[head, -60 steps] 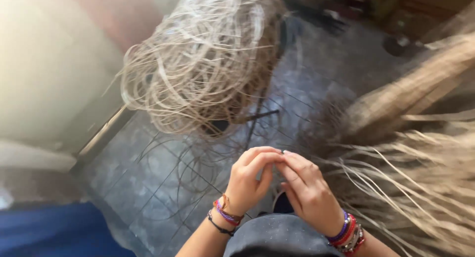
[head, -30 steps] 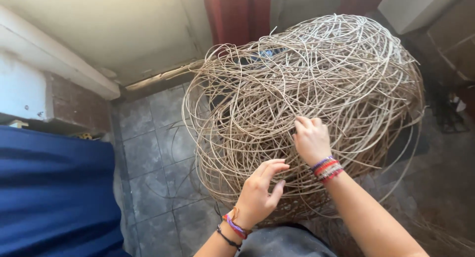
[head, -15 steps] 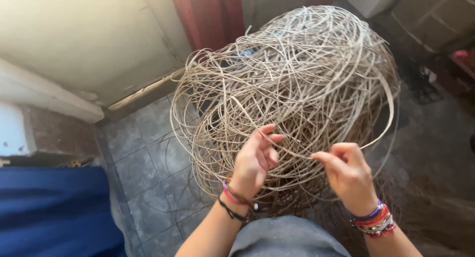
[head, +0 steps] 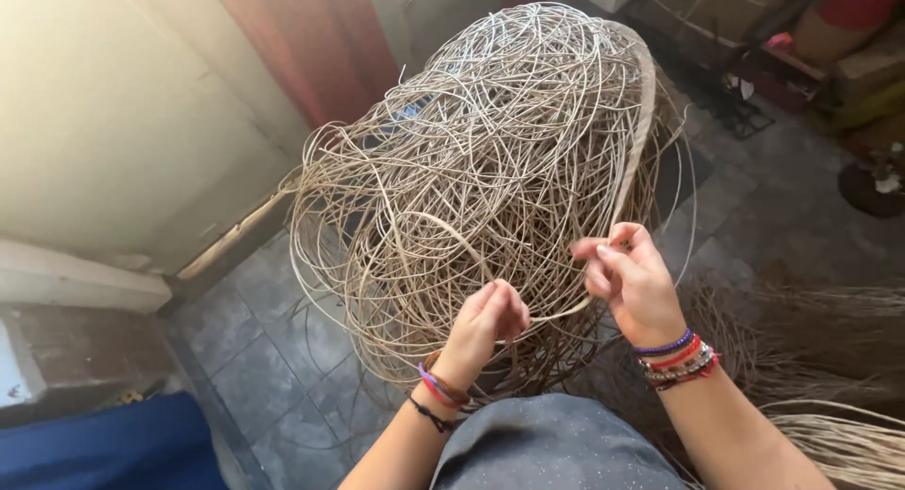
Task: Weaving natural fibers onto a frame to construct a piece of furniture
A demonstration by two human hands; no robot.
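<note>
Big tangled coil of cane strands [head: 490, 169] stands on the tiled floor [head: 273, 358] just past my knees; my left hand [head: 490, 322] is pinched shut on one strand at its near edge, my right hand [head: 630, 281] curled closed around the same strand further along. It looks light, springy and stiff. I judge it snag-prone, so best gripped on a single loose strand near the outside, not the mass.
</note>
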